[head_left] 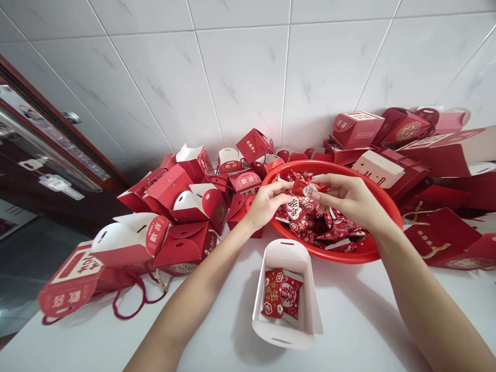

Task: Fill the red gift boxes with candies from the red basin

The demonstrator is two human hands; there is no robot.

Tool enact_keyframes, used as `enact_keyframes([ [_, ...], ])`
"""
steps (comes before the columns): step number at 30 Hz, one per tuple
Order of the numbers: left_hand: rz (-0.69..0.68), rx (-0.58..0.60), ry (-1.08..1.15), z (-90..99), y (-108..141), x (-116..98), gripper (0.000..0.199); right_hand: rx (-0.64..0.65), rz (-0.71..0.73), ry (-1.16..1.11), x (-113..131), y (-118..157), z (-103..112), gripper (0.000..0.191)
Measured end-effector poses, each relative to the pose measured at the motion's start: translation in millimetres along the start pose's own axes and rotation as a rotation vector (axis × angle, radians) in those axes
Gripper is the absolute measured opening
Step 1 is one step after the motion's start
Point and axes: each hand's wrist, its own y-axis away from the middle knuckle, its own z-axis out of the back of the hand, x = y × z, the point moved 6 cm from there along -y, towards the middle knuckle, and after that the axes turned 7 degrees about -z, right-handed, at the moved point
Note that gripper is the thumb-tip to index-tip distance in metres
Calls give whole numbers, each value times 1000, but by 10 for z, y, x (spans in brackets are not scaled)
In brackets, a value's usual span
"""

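Both hands are over a red plastic basket (391,217) full of small red packets (337,235). My left hand (267,204) pinches a red packet with a white label (293,207) near the basket's left side. My right hand (346,199) has its thumb and fingers closed on another red packet (304,189), close beside the first. In front of the basket stands an open white box (313,310), its end flaps spread, with red packets (282,294) lying on its bottom.
Red and white gift boxes (186,245) with cord handles crowd the left of the white table (217,330). More red boxes (445,232) are piled at the right. A tiled wall (240,77) rises behind; a door with keys (58,183) is at the left.
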Motion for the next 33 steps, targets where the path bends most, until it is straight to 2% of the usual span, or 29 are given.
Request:
enact_keyframes([
  [3,-42,11,-20,-24,2,-44,12,17,-20,-54,-33,-11,2,52],
  [11,-92,40,-99,-33,8,-70,21,-8,-72,-64,-50,-12,26,51],
  [14,-114,40,-100,-24,4,-72,22,25,-66,-18,0,-5,7,45],
  [17,-122,38,-100,-13,-4,-67,24,81,-67,55,31,3,-25,47],
  [25,-127,71,-125,-22,-9,-35,29,155,28,67,92,25,-52,52],
  [33,-114,94,-93,-30,-8,-22,28,172,88,88,146,58,-42,52],
])
